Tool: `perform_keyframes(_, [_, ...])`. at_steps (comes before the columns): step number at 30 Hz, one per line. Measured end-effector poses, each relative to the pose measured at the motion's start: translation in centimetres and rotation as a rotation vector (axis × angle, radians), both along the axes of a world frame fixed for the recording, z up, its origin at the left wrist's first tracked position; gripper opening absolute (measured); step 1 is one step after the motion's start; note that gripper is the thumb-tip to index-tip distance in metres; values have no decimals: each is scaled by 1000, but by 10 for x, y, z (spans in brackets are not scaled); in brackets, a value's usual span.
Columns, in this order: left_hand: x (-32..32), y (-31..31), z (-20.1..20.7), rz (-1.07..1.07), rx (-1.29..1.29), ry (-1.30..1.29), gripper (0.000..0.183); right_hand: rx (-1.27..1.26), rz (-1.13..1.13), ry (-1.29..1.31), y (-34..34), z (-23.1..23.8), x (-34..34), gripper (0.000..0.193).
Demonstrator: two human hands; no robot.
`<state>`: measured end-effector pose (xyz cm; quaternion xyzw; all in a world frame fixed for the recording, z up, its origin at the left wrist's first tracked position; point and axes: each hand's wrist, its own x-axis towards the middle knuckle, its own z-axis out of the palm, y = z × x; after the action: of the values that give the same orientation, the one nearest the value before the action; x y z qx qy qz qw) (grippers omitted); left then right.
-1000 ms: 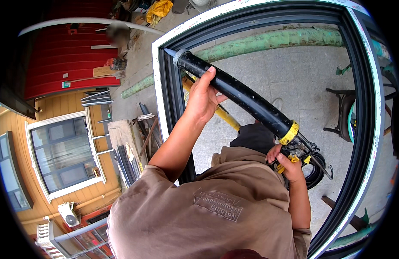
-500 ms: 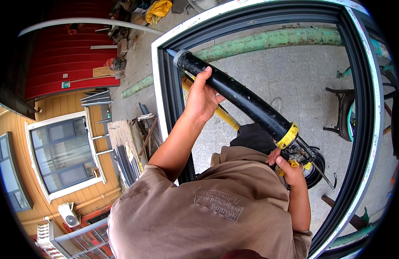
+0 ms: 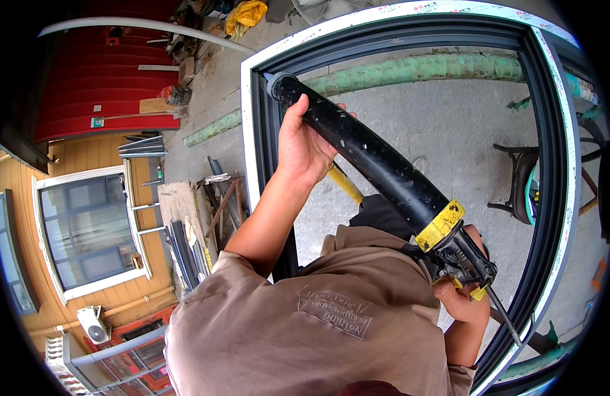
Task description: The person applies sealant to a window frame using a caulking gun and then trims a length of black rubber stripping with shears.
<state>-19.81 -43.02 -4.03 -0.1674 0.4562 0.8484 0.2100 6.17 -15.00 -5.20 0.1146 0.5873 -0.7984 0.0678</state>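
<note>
A long black caulking gun [image 3: 377,158] with a yellow collar slants across the window frame [image 3: 248,119], its grey nozzle end at the frame's far-left inner corner. My left hand [image 3: 308,142] wraps round the front of the barrel from below, thumb on top. At the rear, my right hand [image 3: 465,300] grips the handle and trigger, its fingers partly hidden behind the metal mechanism. From there a thin metal rod runs out toward the lower right. The frame has dark inner channels and a white film on its outer faces. The nozzle's tip is small and partly hidden by the barrel's front cap.
Green pipes [image 3: 417,69] lie under the frame, and a yellow bar [image 3: 345,185] crosses below my left forearm. A dark chair [image 3: 521,185] stands at the right. Planks and metal profiles [image 3: 186,244] are stacked at the left, near a building with a window [image 3: 90,228].
The gun's rear end has come closer and swung slightly right and down with my right hand. The nozzle stays by the same corner, with my left hand still on the barrel.
</note>
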Motion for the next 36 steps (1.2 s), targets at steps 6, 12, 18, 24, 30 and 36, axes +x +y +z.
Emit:
perform_keyframes(6, [1, -5, 8, 23, 146, 2, 52, -405, 308, 93, 17, 5, 10, 126])
perform_keyframes(12, [-3, -4, 14, 31, 247, -6, 52, -228, 191, 25, 5, 42, 5, 138])
perform_keyframes(18, [-3, -2, 17, 34, 208, 46, 52, -422, 17, -11, 1, 36, 33, 138])
perform_keyframes(24, [2, 0, 6, 38, 182, 18, 52, -297, -127, -36, -13, 48, 36, 136])
perform_keyframes(30, [1, -6, -5, -3, 128, 10, 51, -400, 45, 107, -10, 12, 26, 125])
perform_keyframes(36, [0, -3, -14, -49, -27, -7, 49, -92, -45, -139, -22, -24, 33, 75])
